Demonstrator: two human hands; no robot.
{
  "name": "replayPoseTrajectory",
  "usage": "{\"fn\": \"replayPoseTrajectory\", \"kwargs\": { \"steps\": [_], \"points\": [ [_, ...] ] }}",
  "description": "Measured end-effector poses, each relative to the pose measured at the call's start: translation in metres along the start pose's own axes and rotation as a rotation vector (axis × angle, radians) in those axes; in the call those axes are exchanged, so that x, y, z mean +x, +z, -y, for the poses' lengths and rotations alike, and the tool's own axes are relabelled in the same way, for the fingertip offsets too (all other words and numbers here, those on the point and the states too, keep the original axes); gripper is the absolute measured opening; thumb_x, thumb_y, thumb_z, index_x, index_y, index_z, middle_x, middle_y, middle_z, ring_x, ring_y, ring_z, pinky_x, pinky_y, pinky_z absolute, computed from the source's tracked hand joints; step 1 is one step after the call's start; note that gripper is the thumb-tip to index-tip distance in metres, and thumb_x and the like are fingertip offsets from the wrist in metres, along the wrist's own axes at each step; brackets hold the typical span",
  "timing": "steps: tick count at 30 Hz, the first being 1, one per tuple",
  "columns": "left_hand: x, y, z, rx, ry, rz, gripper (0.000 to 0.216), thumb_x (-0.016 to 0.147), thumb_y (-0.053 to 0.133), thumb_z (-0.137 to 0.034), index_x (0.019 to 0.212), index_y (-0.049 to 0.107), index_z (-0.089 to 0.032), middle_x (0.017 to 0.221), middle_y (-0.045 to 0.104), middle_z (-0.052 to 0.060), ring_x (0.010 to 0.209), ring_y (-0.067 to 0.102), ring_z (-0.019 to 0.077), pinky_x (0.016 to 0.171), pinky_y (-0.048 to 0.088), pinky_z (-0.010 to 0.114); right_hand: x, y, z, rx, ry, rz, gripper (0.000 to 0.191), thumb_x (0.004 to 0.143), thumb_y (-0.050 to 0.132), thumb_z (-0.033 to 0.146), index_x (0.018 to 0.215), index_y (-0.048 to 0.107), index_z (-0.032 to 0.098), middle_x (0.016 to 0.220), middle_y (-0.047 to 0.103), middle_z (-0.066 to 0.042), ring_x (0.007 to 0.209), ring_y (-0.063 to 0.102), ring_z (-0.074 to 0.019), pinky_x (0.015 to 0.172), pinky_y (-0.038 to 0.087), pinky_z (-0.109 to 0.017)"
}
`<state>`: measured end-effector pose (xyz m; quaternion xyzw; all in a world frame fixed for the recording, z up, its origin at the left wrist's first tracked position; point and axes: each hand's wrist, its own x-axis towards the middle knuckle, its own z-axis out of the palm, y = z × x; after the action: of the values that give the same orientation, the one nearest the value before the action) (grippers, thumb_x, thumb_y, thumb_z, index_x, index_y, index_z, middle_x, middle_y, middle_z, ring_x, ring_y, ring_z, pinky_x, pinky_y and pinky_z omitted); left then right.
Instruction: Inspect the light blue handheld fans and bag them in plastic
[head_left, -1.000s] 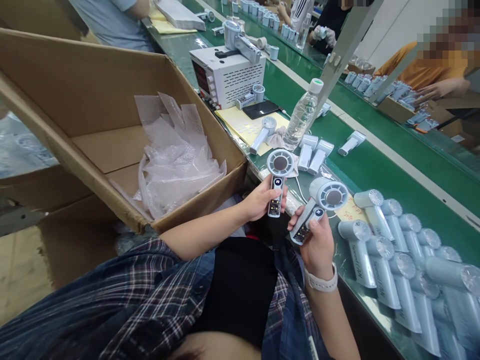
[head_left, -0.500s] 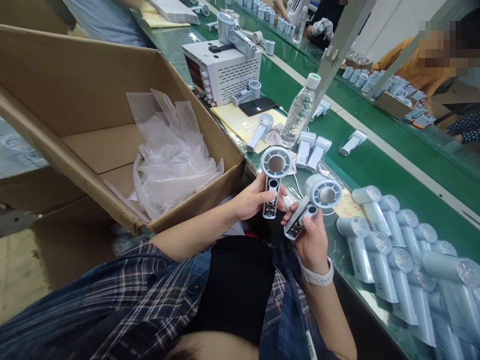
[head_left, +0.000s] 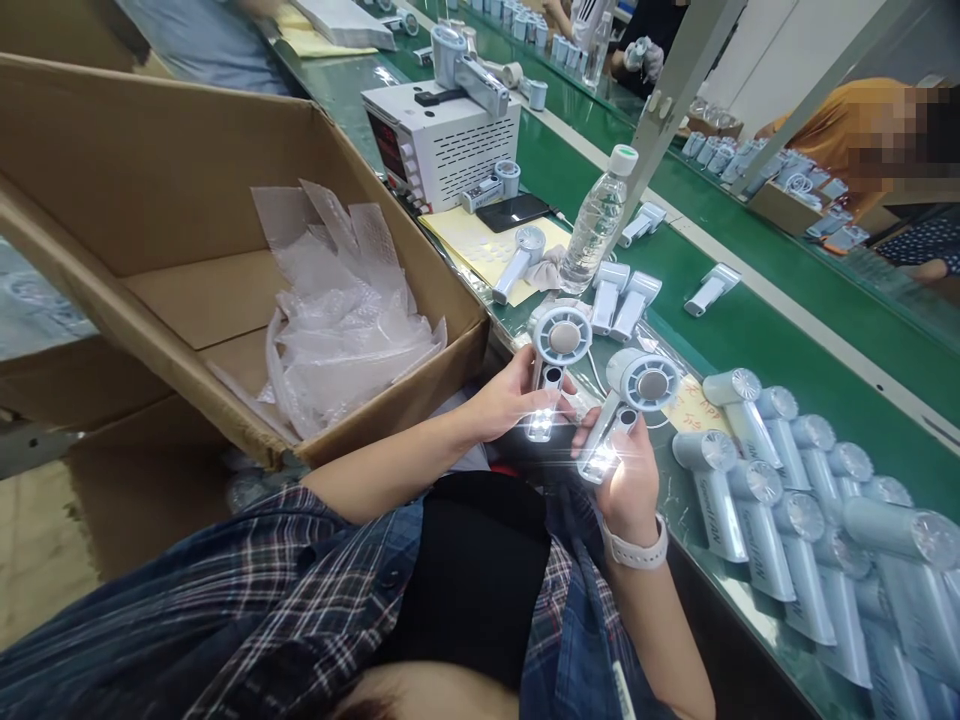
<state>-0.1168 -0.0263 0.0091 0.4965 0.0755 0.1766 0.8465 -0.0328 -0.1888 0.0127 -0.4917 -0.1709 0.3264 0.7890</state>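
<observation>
Gripping on both sides here! Closing the left hand [head_left: 501,402] around the handle of a pale-blue handheld fan with a ribbed round head [head_left: 562,338], laying the thumb over the front. Closing the right hand [head_left: 631,490], banded at the wrist with a white watch strap [head_left: 637,549], around a second pale-blue fan [head_left: 651,383], tilted. Holding both just above the lap, side by side, heads near but apart, facing the camera. And blazing white at the lower end of both handles, too bright to make out detail!

Looking left, meeting a big open brown cardboard box [head_left: 202,140], filled partly with crumpled, translucent bubble wrap [head_left: 341,335].

Beyond the hands, crossing onto the glassy green worktop [head_left: 675,500]: passing a looping white cable [head_left: 595,370], partly hidden by the held fans, then two pale-blue fans lying together [head_left: 634,303]. Right beside those, reaching a clear plastic bottle with a white cap [head_left: 596,225], standing upright and covering the foot of a pale metal post [head_left: 679,100].

Further back, finding yellow paper [head_left: 454,230] under a black phone [head_left: 512,213] and a single fan [head_left: 517,265], then a white metal power unit [head_left: 472,150], topped with another fan.

Swinging right, running into crowded rows of lettered pale-blue fans [head_left: 763,540], next to a yellow note with red writing [head_left: 697,405].
</observation>
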Motion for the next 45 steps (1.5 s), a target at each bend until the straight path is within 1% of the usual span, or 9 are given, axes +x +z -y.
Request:
{"fn": "replayPoseTrajectory", "kwargs": {
  "steps": [4, 7, 11, 19, 26, 30, 37, 40, 45],
  "points": [
    [-0.002, 0.002, 0.001, 0.033, -0.033, -0.056, 0.065, 0.076, 0.086, -0.045, 0.113, 0.039, -0.021, 0.09, 0.073, 0.003, 0.061, 0.072, 0.019, 0.058, 0.057, 0.029, 0.005, -0.005, -0.002, 0.101, 0.084, 0.01, 0.039, 0.086, 0.07, 0.06, 0.09, 0.063, 0.022, 0.075, 0.068, 0.0, 0.056, 0.061, -0.0144, 0.045, 0.049, -0.025],
    [-0.004, 0.002, 0.0, -0.042, -0.04, 0.037, 0.054, 0.088, 0.07, -0.057, 0.112, 0.035, -0.023, 0.088, 0.075, 0.004, 0.059, 0.073, 0.0225, 0.052, 0.057, 0.031, 0.004, -0.003, 0.002, 0.167, 0.144, 0.032, 0.049, 0.085, 0.068, 0.069, 0.093, 0.073, 0.021, 0.09, 0.074, -0.006, 0.077, 0.07, -0.0211, 0.062, 0.061, -0.034],
    [-0.01, 0.008, -0.009, -0.091, -0.023, 0.156, 0.046, 0.092, 0.067, -0.051, 0.11, 0.035, -0.024, 0.098, 0.076, 0.006, 0.071, 0.077, 0.0236, 0.06, 0.062, 0.033, -0.003, 0.003, 0.011, 0.16, 0.128, 0.053, 0.047, 0.081, 0.076, 0.065, 0.1, 0.078, 0.022, 0.101, 0.078, -0.006, 0.085, 0.074, -0.0265, 0.08, 0.064, -0.047],
    [-0.037, 0.031, -0.047, -0.082, -0.013, 0.216, 0.047, 0.093, 0.071, -0.045, 0.117, 0.037, -0.024, 0.109, 0.074, 0.008, 0.092, 0.077, 0.0237, 0.076, 0.063, 0.035, -0.019, 0.01, 0.032, 0.06, -0.012, 0.02, 0.033, 0.088, 0.074, 0.054, 0.092, 0.077, 0.022, 0.091, 0.078, -0.007, 0.075, 0.073, -0.0237, 0.068, 0.063, -0.041],
    [-0.028, 0.031, -0.044, -0.375, -0.296, 0.167, 0.06, 0.066, 0.094, -0.032, 0.111, 0.059, -0.014, 0.085, 0.064, 0.001, 0.075, 0.067, 0.0138, 0.072, 0.058, 0.027, -0.015, 0.016, 0.034, 0.169, 0.169, 0.006, 0.034, 0.087, 0.068, 0.049, 0.105, 0.077, 0.022, 0.093, 0.073, -0.006, 0.085, 0.067, -0.023, 0.086, 0.059, -0.044],
    [-0.023, 0.025, -0.038, -0.438, -0.347, 0.077, 0.05, 0.066, 0.092, -0.022, 0.107, 0.065, -0.013, 0.08, 0.062, -0.001, 0.074, 0.062, 0.0107, 0.069, 0.055, 0.023, -0.012, 0.016, 0.034, 0.22, 0.229, -0.03, 0.04, 0.086, 0.059, 0.044, 0.111, 0.076, 0.017, 0.082, 0.066, -0.005, 0.075, 0.059, -0.0187, 0.074, 0.057, -0.035],
    [-0.017, 0.016, -0.033, -0.508, -0.314, 0.143, 0.034, 0.079, 0.072, -0.029, 0.106, 0.067, -0.009, 0.094, 0.072, 0.009, 0.08, 0.07, 0.0209, 0.073, 0.059, 0.034, -0.011, 0.016, 0.034, 0.222, 0.274, 0.031, 0.033, 0.088, 0.052, 0.04, 0.075, 0.071, 0.016, 0.076, 0.063, -0.007, 0.065, 0.056, -0.0166, 0.061, 0.052, -0.03],
    [-0.016, 0.015, -0.032, -0.444, -0.263, 0.116, 0.026, 0.08, 0.069, -0.021, 0.104, 0.066, -0.011, 0.1, 0.075, 0.01, 0.086, 0.072, 0.0217, 0.081, 0.059, 0.035, -0.011, 0.016, 0.035, 0.244, 0.248, 0.053, 0.035, 0.085, 0.06, 0.047, 0.084, 0.074, 0.016, 0.084, 0.065, -0.007, 0.067, 0.057, -0.0168, 0.057, 0.051, -0.029],
    [-0.016, 0.016, -0.032, -0.326, -0.241, 0.086, 0.04, 0.074, 0.079, -0.017, 0.11, 0.065, -0.013, 0.106, 0.075, 0.011, 0.093, 0.074, 0.0237, 0.086, 0.058, 0.036, -0.013, 0.014, 0.037, 0.262, 0.107, 0.028, 0.03, 0.078, 0.074, 0.044, 0.096, 0.075, 0.02, 0.084, 0.066, -0.004, 0.073, 0.061, -0.0186, 0.053, 0.051, -0.027]
  ]
}}
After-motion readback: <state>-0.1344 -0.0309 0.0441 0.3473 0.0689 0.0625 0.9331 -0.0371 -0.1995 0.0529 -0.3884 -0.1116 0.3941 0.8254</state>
